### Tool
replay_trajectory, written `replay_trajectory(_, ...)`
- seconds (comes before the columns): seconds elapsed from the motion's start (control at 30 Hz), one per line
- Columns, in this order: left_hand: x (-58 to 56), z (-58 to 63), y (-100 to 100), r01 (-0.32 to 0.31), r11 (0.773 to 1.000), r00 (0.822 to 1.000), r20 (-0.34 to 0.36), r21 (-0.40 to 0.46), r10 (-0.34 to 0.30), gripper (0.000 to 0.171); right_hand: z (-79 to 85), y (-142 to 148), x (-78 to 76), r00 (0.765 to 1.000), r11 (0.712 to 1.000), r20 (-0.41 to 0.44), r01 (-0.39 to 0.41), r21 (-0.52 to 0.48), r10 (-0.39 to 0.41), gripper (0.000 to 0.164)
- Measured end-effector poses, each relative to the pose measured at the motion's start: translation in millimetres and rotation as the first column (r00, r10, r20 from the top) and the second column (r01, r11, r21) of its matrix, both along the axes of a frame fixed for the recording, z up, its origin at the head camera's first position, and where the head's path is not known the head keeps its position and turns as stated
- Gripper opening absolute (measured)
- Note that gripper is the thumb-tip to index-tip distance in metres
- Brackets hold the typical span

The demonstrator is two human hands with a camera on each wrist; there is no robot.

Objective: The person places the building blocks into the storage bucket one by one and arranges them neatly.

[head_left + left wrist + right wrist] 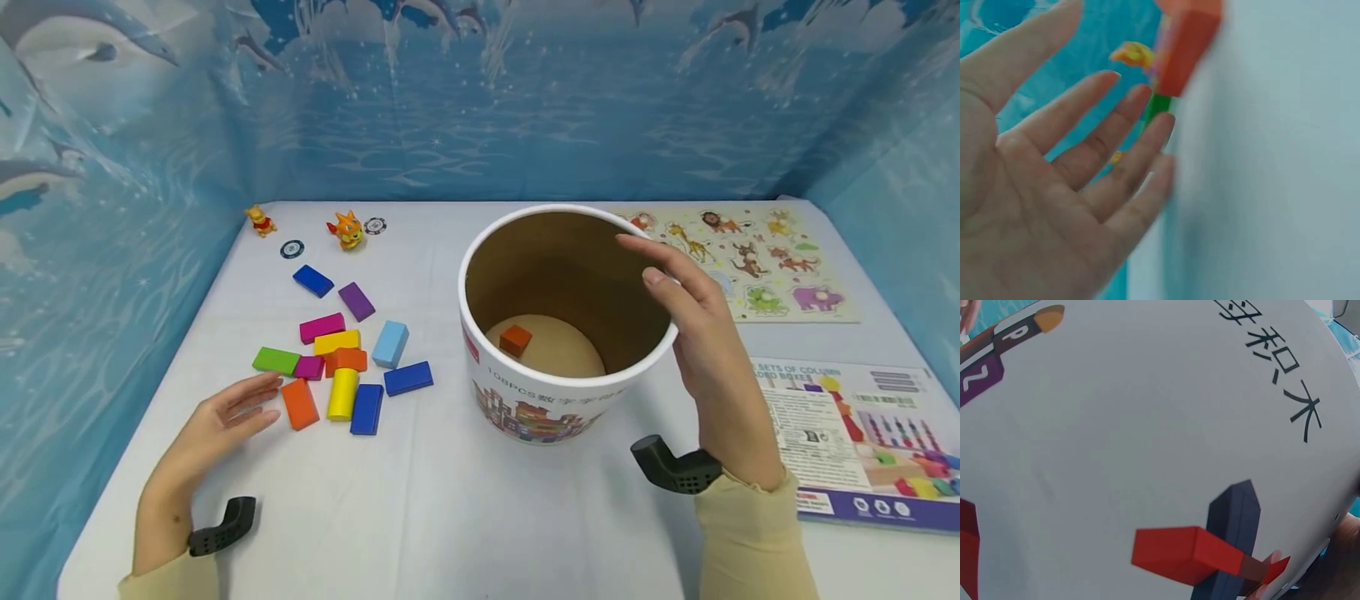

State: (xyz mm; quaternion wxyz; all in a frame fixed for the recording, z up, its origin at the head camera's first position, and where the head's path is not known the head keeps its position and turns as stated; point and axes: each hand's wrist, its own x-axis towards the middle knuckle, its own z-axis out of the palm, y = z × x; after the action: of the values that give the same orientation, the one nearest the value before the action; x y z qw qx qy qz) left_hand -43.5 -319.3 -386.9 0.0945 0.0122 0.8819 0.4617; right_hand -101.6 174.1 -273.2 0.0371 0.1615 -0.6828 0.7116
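My left hand (221,421) hovers over the table with its fingers extended, nearest to an orange block (300,404). The left wrist view shows the bare palm (1041,194) with spread fingers. A large white bucket (551,392) with printed pictures stands upright, holding a small orange block (515,340) on its floor. At the bucket's right rim is my right hand (701,333), its thumb and index finger extended over the edge and no object in it. The bucket's printed wall (1104,437) fills most of the right wrist view.
Beyond the left hand lie loose blocks, including a yellow cylinder (342,394), a dark blue block (408,378) and a light blue block (390,343). Two figurines, one orange (347,230), stand farther back. An animal puzzle board (810,310) and a printed box (862,508) lie right.
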Motion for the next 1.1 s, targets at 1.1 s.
replay_trajectory(1.1,16.3,-8.7,51,-0.296,0.946,0.935,-0.161,0.132,0.315,0.051,-0.3,0,-0.7,1.0,0.999,0.016,0.026,0.035,-0.027,0.035)
